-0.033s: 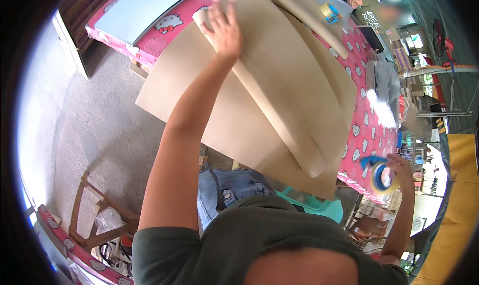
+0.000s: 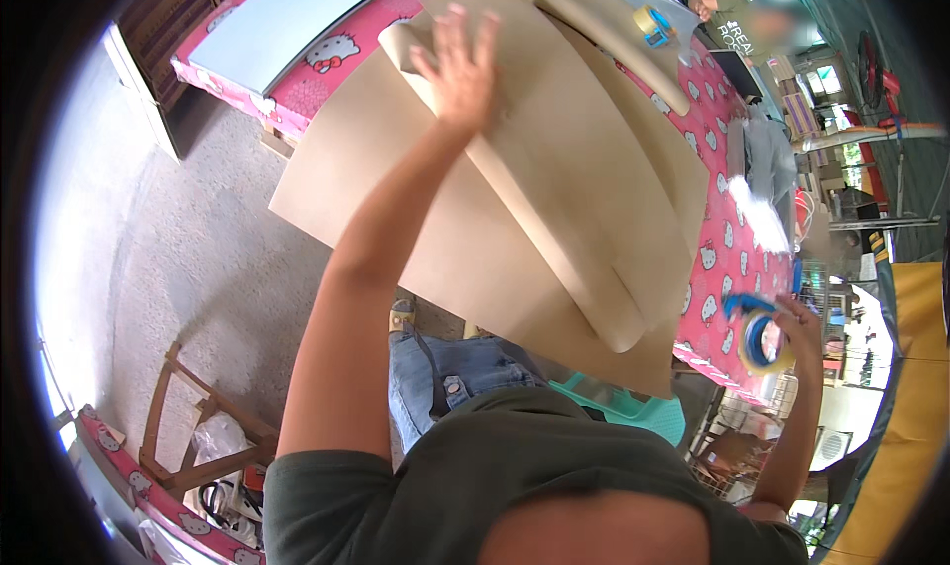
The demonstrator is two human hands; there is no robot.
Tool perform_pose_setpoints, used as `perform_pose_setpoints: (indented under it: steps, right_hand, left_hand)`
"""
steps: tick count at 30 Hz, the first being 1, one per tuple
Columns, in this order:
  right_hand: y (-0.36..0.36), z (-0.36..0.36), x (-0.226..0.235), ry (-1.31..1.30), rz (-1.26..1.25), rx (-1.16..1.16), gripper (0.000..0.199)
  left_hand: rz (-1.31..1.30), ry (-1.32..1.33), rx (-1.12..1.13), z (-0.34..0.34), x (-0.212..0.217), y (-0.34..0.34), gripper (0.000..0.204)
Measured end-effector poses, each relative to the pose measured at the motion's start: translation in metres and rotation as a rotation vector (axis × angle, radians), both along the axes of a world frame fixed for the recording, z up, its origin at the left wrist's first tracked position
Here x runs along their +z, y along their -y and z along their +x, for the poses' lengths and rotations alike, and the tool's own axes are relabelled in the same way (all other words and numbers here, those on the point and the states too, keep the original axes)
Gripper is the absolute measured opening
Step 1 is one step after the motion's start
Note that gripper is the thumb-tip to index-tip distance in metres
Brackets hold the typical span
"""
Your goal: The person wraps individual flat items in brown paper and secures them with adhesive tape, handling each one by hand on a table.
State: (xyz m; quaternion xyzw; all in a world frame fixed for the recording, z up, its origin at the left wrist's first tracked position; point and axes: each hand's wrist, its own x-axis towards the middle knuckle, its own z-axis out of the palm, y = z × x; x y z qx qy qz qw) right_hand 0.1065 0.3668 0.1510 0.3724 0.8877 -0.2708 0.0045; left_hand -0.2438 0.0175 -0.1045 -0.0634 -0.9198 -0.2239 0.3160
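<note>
Grey concrete floor [image 2: 198,258] takes up the whole left side of the scene, and a long counter [image 2: 732,258] under a pink cartoon-cat cloth runs from the far left to the near right. Big sheets of brown kraft paper [image 2: 554,199] lie over most of that counter — the lower sheet hangs off the near edge above the floor, while another lies curled on top, its rolled end pointing toward the near right. A pale blue board [image 2: 287,16] rests flat on the far left end of the counter. Down at the near left stands a wooden frame [image 2: 198,426] on the floor.

The person's left hand [image 2: 460,65] lies flat on the far end of the curled sheet, its grip spread wide, fingers apart and pressing the paper down. Their right hand [image 2: 802,323] is out past the near right edge of the counter, well apart from the left, its grip closed around a roll of tape in a blue dispenser [image 2: 757,332] — held just beside the cloth's edge. Another small tape roll [image 2: 650,21] sits at the far side, on the paper.
</note>
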Motion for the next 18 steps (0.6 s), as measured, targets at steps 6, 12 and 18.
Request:
perform_pose_setpoints:
  steps: [6,12,18]
  right_hand:
    - [-0.101,-0.032,-0.128,-0.233,0.425,0.169,0.065]
    - [-0.161,-0.050,-0.238,-0.111,0.788,0.267,0.069]
    - [-0.144,-0.074,-0.230,-0.540,1.071,0.425,0.064]
  left_hand:
    - [-0.526,0.439,-0.624,0.199,0.020,-0.118,0.062]
    - [-0.638,0.216,-0.855,0.291,0.005,-0.141,0.058]
    - [0.011,0.773,-0.001,0.277,-0.005,-0.067,0.069]
